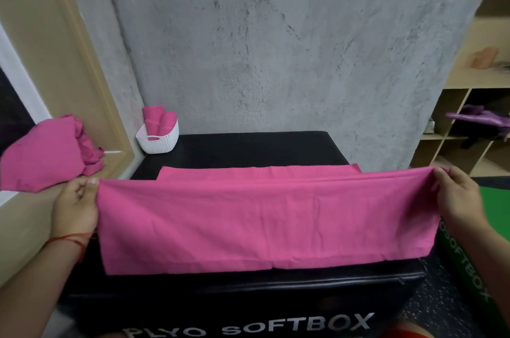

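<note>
We hold pink cloth (265,216) stretched across black plyo box (248,150), far part lying on it; fingers of left hand (76,205) clamped on left end, fingers of right hand (458,197) clamped on right end. In back-left corner: white basket (160,143) with rolled cloths (158,119).

- The pink cloth (265,216) hides most fingers of the left hand (74,208) and the right hand (455,197) behind its upper corners.
- The pink heap (44,152) at middle left is blurred and cut by the left edge.
- The purple thing (480,118) at right is too blurred to tell.
- The green box (491,227) runs off the right edge.
</note>
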{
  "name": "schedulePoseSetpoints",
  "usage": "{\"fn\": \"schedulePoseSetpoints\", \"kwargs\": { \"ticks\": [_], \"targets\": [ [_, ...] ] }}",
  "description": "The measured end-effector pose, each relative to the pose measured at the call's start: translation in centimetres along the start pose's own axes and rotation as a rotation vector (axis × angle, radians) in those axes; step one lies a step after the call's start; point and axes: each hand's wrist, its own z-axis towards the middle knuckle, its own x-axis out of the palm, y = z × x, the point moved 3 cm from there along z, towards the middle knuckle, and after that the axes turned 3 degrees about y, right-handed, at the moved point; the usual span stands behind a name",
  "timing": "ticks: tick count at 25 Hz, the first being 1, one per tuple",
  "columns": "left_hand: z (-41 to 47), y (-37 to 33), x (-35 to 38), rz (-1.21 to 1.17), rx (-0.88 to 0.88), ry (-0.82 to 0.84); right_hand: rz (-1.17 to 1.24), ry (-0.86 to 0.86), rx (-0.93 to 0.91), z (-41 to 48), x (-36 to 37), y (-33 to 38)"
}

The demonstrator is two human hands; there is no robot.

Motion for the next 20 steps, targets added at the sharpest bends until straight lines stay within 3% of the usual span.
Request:
{"fn": "schedulePoseSetpoints", "kwargs": {
  "ticks": [7,12,16,20],
  "targets": [
    [9.4,1.4,7.5,0.094,0.028,-0.068,-0.088,-0.022,-0.016,9.1,7.7,-1.0],
    [15.7,6.1,15.2,0.271,0.04,-0.019,-0.359,0.01,-0.005,15.0,15.5,-5.9],
    [15.4,13.9,21.0,0.484,-0.118,0.114,-0.552,0.073,0.144,14.1,21.8,-12.5],
    [15.0,17.4,21.9,0.55,-0.184,0.103,-0.592,0.026,0.063,13.1,22.7,-14.7]
  ]
}}
